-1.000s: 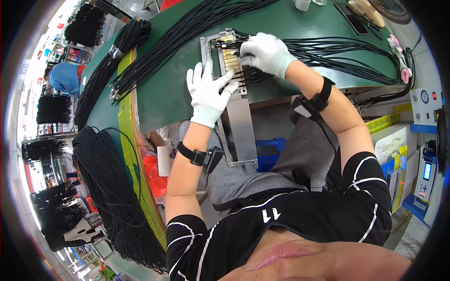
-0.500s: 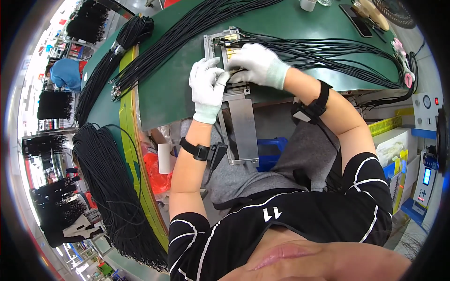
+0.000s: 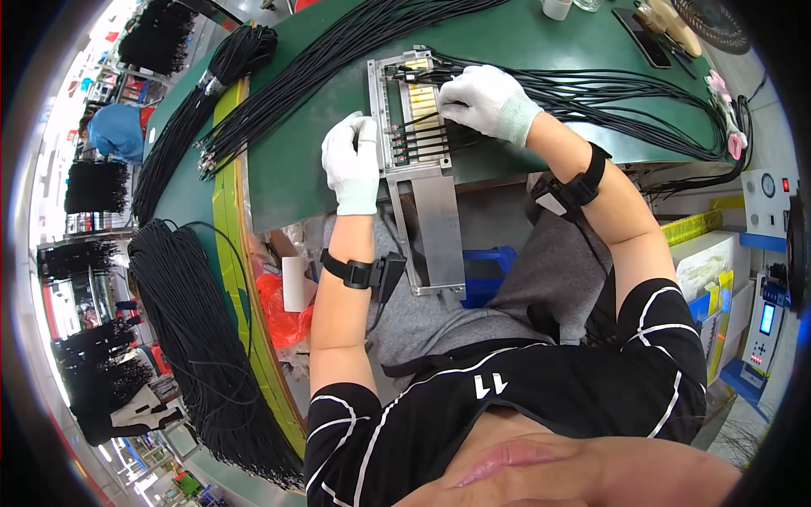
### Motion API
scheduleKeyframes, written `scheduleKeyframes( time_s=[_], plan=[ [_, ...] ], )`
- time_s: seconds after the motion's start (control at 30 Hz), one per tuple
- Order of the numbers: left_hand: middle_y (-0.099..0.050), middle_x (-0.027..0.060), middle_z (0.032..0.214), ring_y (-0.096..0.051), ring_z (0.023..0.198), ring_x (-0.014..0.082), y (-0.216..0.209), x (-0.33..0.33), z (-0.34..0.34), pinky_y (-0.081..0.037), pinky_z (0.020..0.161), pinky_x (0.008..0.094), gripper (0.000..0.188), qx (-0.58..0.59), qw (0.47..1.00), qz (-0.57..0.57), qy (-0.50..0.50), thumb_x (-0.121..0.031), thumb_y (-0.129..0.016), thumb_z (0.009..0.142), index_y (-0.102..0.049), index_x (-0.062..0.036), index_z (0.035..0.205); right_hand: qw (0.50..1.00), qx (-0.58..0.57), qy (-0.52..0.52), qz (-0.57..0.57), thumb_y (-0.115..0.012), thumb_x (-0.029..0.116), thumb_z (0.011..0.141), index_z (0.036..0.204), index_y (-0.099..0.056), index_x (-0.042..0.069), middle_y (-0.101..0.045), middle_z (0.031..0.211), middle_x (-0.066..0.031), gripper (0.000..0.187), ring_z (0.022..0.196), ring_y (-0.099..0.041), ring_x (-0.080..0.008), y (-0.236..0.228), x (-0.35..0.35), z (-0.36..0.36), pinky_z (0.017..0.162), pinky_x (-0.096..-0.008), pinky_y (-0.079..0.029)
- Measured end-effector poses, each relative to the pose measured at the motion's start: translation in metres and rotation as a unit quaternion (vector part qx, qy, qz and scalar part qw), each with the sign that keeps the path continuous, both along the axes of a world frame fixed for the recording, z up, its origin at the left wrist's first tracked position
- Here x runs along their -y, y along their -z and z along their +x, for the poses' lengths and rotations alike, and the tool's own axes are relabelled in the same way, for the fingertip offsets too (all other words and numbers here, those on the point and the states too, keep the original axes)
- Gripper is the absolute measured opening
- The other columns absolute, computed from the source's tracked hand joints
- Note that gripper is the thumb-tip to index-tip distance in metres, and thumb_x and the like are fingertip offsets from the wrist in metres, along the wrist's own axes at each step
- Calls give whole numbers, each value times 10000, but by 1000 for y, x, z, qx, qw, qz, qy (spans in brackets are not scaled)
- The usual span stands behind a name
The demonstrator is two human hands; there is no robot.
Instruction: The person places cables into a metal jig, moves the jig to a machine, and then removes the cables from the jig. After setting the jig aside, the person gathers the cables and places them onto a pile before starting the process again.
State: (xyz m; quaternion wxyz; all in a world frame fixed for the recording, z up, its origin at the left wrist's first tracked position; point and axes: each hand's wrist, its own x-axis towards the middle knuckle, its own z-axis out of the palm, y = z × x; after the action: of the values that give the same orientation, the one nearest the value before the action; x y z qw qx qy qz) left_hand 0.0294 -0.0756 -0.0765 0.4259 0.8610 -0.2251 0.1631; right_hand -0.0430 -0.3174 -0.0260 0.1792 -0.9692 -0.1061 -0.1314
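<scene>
Left hand, white-gloved, half-curled just left of the fixture, over the table; can't tell if it pinches anything small. Right hand, also gloved, has fingers bent in toward the thumb at the fixture's right side; a black lead runs up to its fingertips, grip itself can't be told.

Fixture lies on the table near its front edge, in front of the person; pale frame, cream blocks down the middle; several leads lie across its near end, more plugs crowd the far end; a metal plate extends from it past the table edge, over the lap.

Table is green; loose cables fan out right of the fixture; a long bundle slants across to the left, a tied bundle beyond it, yellow tape along the left side; big black coil hangs down lower left. Far right: cup, phone, pink-handled tool, fan.

Below: blue bin, red bag; right side: gauge box, device with lit screen; left, back: hanging black cables, co-worker in blue.
</scene>
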Motion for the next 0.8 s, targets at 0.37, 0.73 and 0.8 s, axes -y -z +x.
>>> scheduleKeyframes(
  time_s=[0.37,0.73,0.8],
  plan=[
    [-679,128,1104,-602,1025,305,7,-1,5,-468,909,377,205,-60,993,-87,55,-275,-674,873,-726,-121,997,1000,-15,21,-15,-669,275,827,845,-676,140,-649,758,-74,136,817,-622,-290,1,-1,1,753,-426,-500],
    [-578,197,1301,-444,1260,435,-17,21,-15,-297,1095,525,270,173,953,204,142,-367,-716,801,-766,-264,1046,977,163,104,-94,-687,368,813,890,-689,186,-669,877,-50,198,923,-631,-270,5,11,24,801,-407,-504],
    [-587,188,1291,-444,1263,429,-15,22,-10,-286,1102,531,271,168,953,203,147,-375,-718,798,-769,-266,1041,986,73,119,-93,-703,366,799,890,-694,187,-662,884,-44,201,943,-615,-250,9,23,35,813,-393,-492]
  ],
)
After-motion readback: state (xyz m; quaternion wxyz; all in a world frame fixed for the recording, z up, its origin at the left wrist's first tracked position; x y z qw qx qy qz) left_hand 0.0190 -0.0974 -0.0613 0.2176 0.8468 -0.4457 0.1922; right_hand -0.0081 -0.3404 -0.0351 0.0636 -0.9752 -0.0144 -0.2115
